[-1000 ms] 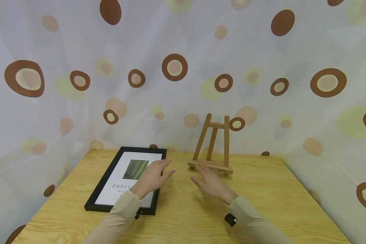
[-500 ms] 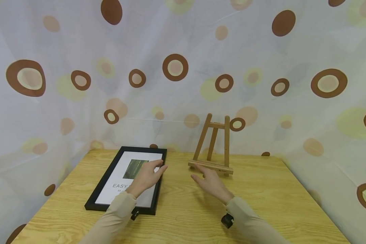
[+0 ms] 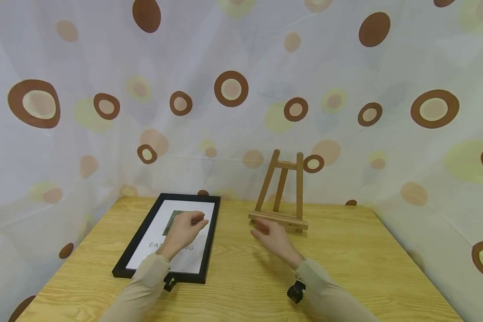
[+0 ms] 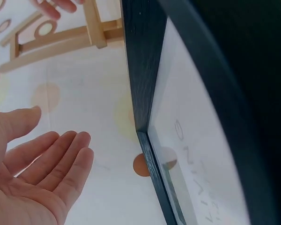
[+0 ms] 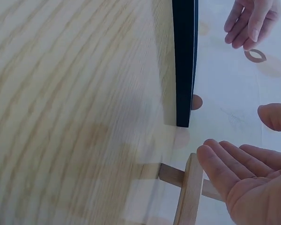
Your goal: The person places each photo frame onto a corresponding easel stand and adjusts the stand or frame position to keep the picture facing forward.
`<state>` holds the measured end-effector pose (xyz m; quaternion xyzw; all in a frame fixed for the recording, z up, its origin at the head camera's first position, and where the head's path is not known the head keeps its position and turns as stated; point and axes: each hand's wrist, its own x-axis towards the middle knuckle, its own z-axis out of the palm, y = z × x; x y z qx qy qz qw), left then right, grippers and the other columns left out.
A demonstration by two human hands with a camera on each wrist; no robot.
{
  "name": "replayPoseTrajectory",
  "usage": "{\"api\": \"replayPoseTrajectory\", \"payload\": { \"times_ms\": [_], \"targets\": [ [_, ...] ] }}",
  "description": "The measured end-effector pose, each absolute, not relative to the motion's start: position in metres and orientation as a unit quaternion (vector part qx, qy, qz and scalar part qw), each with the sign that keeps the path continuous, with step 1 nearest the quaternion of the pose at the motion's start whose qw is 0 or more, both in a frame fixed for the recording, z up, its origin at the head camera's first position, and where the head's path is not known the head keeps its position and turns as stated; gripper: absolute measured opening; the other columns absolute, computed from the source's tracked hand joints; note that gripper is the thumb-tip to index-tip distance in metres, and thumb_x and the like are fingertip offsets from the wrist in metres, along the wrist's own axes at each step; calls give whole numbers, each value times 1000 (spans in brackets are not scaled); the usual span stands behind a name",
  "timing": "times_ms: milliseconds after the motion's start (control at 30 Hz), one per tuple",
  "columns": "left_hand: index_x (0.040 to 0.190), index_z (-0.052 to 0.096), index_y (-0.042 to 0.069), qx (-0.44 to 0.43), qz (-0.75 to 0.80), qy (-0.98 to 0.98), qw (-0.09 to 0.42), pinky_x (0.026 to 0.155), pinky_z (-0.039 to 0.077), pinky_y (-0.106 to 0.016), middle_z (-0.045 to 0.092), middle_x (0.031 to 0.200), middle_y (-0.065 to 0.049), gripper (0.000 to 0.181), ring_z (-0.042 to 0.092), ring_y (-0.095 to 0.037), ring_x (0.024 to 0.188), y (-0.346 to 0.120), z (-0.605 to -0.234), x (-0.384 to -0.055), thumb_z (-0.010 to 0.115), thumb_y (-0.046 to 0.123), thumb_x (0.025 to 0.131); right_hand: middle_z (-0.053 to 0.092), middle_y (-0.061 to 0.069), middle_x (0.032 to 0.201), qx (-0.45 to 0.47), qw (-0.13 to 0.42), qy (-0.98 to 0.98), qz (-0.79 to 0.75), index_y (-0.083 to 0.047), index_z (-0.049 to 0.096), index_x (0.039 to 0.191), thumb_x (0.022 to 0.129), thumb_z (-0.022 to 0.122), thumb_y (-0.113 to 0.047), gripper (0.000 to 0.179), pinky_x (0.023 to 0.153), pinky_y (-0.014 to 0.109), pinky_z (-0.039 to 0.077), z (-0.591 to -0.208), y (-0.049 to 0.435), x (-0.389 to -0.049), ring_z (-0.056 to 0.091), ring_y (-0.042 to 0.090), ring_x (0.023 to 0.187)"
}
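Observation:
A black picture frame (image 3: 185, 277) lies face up on the left of the table, with a white sheet bearing a dark green picture and printed lettering. My left hand (image 3: 181, 232) hovers above it, hiding part of the picture; its fingers (image 4: 49, 154) are gently bent around nothing. To the right, a small wooden easel (image 3: 299, 188) stands upright on its legs. Just before its ledge (image 3: 290, 222) is my right hand (image 3: 275, 240), holding nothing, fingertips overlapping the ledge in the head view. In the right wrist view its fingers (image 5: 243, 164) are loosely extended beside the easel's wood (image 5: 189, 197).
The wood-grain table (image 3: 241, 286) carries both things. A pale cloth with brown and yellow dots (image 3: 241, 129) hangs behind and along both sides of the table. Each wrist bears a small black device (image 3: 296, 291).
My left hand has drawn left and further over the picture frame, its fingers bending more. The right hand has shifted slightly, its fingers closer together. Frame and easel stay put.

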<state>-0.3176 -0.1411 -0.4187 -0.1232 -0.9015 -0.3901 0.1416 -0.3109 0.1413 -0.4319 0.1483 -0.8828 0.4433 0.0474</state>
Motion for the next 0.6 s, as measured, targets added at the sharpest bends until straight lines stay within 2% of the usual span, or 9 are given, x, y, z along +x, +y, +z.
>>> {"api": "replayPoseTrajectory", "payload": {
  "times_ms": [133, 333, 600],
  "targets": [
    [118, 70, 3, -108, -408, -897, 130, 87, 57, -42, 72, 113, -14, 31, 69, -29, 102, -154, -421, -320, 69, 20, 92, 63, 20, 129, 148, 3, -850, 505, 0, 52, 140, 97, 62, -25, 50, 90, 45, 56, -434, 138, -310, 64, 33, 112],
    [119, 70, 4, -70, -426, -894, 119, 90, 56, -44, 72, 114, -13, 32, 68, -30, 104, -177, -420, -322, 71, 20, 91, 48, 32, 140, 142, -103, -767, 618, 6, 40, 145, 101, 55, -18, 53, 101, 47, 50, -435, 130, -309, 56, 38, 123],
    [125, 66, 4, -41, -474, -876, 84, 95, 54, -46, 69, 121, -14, 38, 64, -31, 113, -202, -415, -319, 68, 24, 93, 45, 31, 143, 131, -140, -737, 648, 7, 35, 147, 101, 55, -19, 56, 104, 45, 48, -435, 121, -308, 55, 36, 125]
  ]
}}
